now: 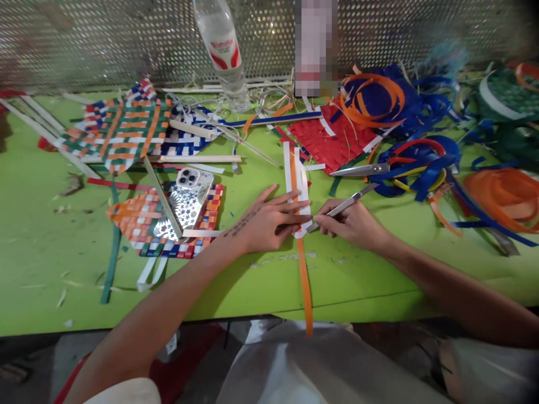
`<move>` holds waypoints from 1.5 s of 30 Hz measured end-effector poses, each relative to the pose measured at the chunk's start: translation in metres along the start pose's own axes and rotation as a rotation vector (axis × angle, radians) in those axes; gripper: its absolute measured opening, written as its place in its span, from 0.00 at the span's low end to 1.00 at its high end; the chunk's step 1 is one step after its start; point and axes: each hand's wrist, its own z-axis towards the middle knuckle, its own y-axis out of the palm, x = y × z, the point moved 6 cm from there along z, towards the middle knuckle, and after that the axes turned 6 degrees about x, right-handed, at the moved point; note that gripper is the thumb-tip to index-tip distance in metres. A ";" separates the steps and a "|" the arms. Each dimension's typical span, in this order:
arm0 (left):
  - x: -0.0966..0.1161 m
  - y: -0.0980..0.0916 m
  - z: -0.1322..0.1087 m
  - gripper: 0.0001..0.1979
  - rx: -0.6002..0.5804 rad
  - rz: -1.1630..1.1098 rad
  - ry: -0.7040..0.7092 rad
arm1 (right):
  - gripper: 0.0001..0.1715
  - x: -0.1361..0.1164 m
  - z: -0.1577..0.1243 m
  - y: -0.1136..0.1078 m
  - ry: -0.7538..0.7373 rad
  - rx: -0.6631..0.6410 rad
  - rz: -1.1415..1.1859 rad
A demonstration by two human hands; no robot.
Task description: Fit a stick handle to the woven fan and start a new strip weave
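Note:
My left hand (269, 221) lies over several white strips (302, 168), its fingers spread and pressing them against the green table. An orange strip (304, 280) runs lengthwise among the white ones and hangs past the table's front edge. My right hand (345, 223), just to the right, grips a slim metal cutter (343, 206) like a pen. The cutter's lower tip is beside the lower right end of the white strips, near my left fingertips. Whether the tip touches them I cannot tell.
Scissors (362, 169) lie above my right hand, near blue strip coils (433, 168) and a red woven piece (332, 134). A phone (191, 196) rests on woven pieces at the left. A bottle (225, 56) stands behind, by the perforated metal panel (126, 45).

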 end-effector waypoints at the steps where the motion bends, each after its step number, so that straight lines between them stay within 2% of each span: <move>1: 0.000 0.000 0.000 0.21 0.003 0.002 0.002 | 0.21 0.000 0.000 -0.001 0.006 0.009 0.017; 5: -0.001 0.000 0.000 0.20 0.014 0.005 0.001 | 0.22 0.001 -0.001 -0.003 0.031 0.079 0.087; 10: 0.000 0.000 0.000 0.21 0.006 0.008 0.011 | 0.21 -0.002 -0.001 0.003 0.009 0.025 0.041; 15: 0.000 0.000 0.000 0.20 0.013 -0.010 -0.005 | 0.23 0.001 -0.002 -0.002 0.031 0.080 0.059; 20: 0.000 0.000 0.000 0.21 0.006 -0.003 0.000 | 0.21 -0.002 -0.004 0.003 -0.010 0.017 0.013; 26: 0.000 0.001 0.000 0.21 -0.004 -0.013 -0.013 | 0.22 -0.002 -0.003 -0.004 0.024 0.104 0.056; 33: 0.000 0.000 0.000 0.21 0.007 0.008 0.006 | 0.21 0.001 -0.004 0.003 0.008 0.022 0.026; 39: 0.001 0.000 0.000 0.21 0.000 0.005 -0.003 | 0.20 0.004 -0.003 -0.003 0.024 0.110 0.078; 43: 0.001 0.000 0.000 0.21 0.002 0.004 0.000 | 0.19 0.004 -0.004 0.003 -0.004 0.041 0.031; 45: 0.001 0.000 -0.001 0.20 0.010 0.001 -0.004 | 0.19 0.004 -0.004 0.002 0.001 0.052 0.041</move>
